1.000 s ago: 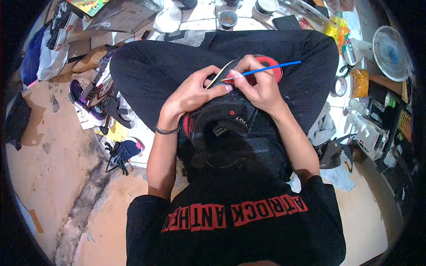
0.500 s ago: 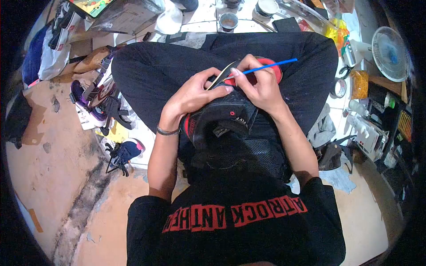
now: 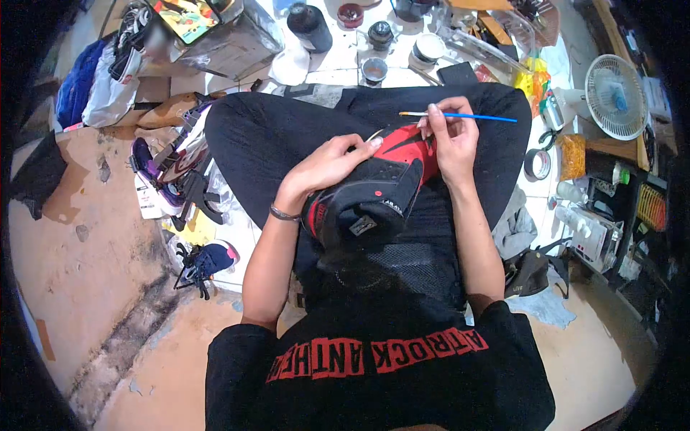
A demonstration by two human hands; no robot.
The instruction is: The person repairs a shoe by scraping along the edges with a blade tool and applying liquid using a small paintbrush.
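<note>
Right grip (image 3: 454, 136) pinches blue paintbrush (image 3: 489, 117) | left grip (image 3: 327, 162) clasps red-and-black shoe (image 3: 381, 174) | beyond both grips, a cup (image 3: 374, 80) holds greyish contents (image 3: 374, 70)

A seated person wears a black T-shirt (image 3: 402, 396) with short sleeves (image 3: 241, 352), red blocks (image 3: 359, 358) across its chest reading "ROCK" from here; beyond the T-shirt, black trousers (image 3: 273, 147) and a dark left-wrist bracelet (image 3: 285, 215).
</note>
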